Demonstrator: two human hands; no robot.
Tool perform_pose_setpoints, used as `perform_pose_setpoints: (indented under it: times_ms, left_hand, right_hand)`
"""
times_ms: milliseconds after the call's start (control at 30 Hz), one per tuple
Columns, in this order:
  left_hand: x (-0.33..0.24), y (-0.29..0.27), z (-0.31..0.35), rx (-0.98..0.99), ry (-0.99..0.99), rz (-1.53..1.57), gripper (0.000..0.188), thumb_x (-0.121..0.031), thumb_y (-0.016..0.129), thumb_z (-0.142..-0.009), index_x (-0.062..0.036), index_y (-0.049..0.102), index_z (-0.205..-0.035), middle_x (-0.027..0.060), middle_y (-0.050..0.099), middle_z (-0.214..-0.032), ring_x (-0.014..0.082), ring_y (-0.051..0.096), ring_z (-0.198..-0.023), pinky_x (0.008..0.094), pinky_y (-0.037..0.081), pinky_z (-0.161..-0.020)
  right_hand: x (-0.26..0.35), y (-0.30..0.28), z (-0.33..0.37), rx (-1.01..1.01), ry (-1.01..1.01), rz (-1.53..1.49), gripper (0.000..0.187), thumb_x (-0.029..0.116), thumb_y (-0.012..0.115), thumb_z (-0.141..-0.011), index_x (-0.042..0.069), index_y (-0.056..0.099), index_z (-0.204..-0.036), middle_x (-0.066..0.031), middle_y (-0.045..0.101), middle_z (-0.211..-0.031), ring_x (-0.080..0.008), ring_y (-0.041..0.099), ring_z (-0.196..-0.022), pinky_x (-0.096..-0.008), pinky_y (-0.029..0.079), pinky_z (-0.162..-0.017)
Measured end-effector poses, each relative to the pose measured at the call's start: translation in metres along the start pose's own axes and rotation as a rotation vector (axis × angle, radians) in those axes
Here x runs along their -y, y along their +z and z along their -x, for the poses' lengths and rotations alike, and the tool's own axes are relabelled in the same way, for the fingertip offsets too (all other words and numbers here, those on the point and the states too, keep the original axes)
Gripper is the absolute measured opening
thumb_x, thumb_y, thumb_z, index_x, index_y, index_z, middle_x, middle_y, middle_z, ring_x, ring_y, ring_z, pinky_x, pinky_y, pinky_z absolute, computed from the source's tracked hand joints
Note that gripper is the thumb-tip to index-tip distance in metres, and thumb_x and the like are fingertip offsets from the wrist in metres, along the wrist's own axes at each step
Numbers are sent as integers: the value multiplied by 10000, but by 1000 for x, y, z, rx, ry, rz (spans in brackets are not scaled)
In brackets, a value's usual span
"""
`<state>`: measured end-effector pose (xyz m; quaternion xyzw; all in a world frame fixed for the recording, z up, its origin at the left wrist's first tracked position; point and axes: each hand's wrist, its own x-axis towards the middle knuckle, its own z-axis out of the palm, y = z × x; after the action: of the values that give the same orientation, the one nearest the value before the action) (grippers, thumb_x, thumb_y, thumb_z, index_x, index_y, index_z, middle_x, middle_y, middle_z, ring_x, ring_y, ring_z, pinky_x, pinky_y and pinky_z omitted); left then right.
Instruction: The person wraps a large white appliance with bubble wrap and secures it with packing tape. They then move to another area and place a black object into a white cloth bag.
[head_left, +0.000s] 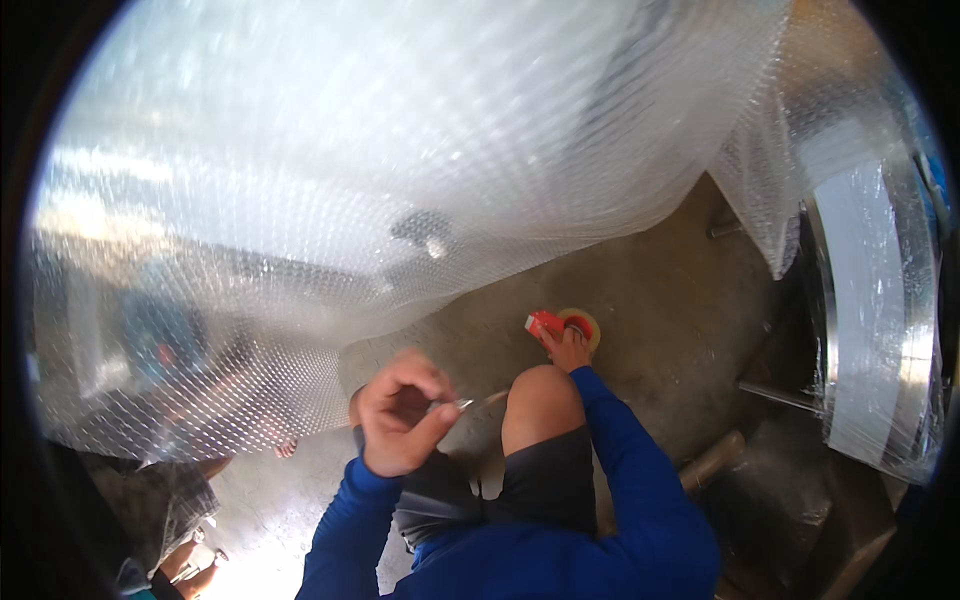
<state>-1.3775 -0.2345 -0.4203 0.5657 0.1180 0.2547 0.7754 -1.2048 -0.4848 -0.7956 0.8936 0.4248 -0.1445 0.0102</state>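
My left hand (402,415) is raised above my knee, with thumb and fingers pinched together. A small shiny piece (460,404) sticks out from between the fingertips; its kind is too small to make out. Lower down, past my other knee, my right hand (569,350) grips a red tape dispenser (540,323) that carries a roll of yellowish tape (594,326). A large sheet of clear bubble wrap (480,190) hangs across the space in front of me, its lower edge beyond both hands.
Bare concrete floor (660,290) lies below. At the right stands a plastic-wrapped metal piece (870,300) with a metal leg (785,397). A brown cardboard tube (712,462) is near my right arm. Another person's feet (190,565) show at the lower left.
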Motion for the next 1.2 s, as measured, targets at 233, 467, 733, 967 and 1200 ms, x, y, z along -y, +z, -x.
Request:
perform_pose_setpoints:
  times_ms: [233,467,733,967,1200]
  left_hand:
    - [-25,-79,64,-123,236,-208,231,90,731,-786,-40,555,-860,58,555,-859,141,593,-734,288,569,-681]
    - [-8,-184,25,-97,-4,-295,195,87,692,-852,-53,593,-944,-10,565,-928,88,541,-899,260,467,-791]
    - [41,-184,-16,-90,30,-350,162,60,691,-864,-57,586,-903,-5,570,-911,101,544,-887,268,461,-803]
    - [27,-209,-26,-77,-42,-336,173,66,679,-853,-71,579,-887,-36,548,-849,62,513,-776,239,424,-706]
    - [47,-200,-29,-16,-74,-389,159,19,723,-849,-60,592,-893,-31,577,-866,75,555,-818,251,461,-737]
  right_hand:
    - [2,-1,-79,-387,441,-1180,572,337,661,-949,213,446,-1464,-103,575,-1254,-308,607,-1154,-506,517,-851]
    - [-69,-138,-217,-567,490,-1975,287,267,570,-980,153,581,-1242,-43,655,-1059,-167,606,-802,-309,497,-644]
    - [-62,-209,-202,-609,359,-2013,662,427,662,-940,200,342,-1473,-24,537,-1290,-184,558,-989,-408,473,-809]
    - [-74,-211,-248,-904,330,-1522,204,228,712,-938,69,618,-1026,-3,597,-762,-91,529,-553,-246,423,-457]
    - [-227,-312,-221,-1230,604,-1703,217,205,565,-996,14,625,-1081,-100,667,-853,-195,656,-708,-321,569,-628]
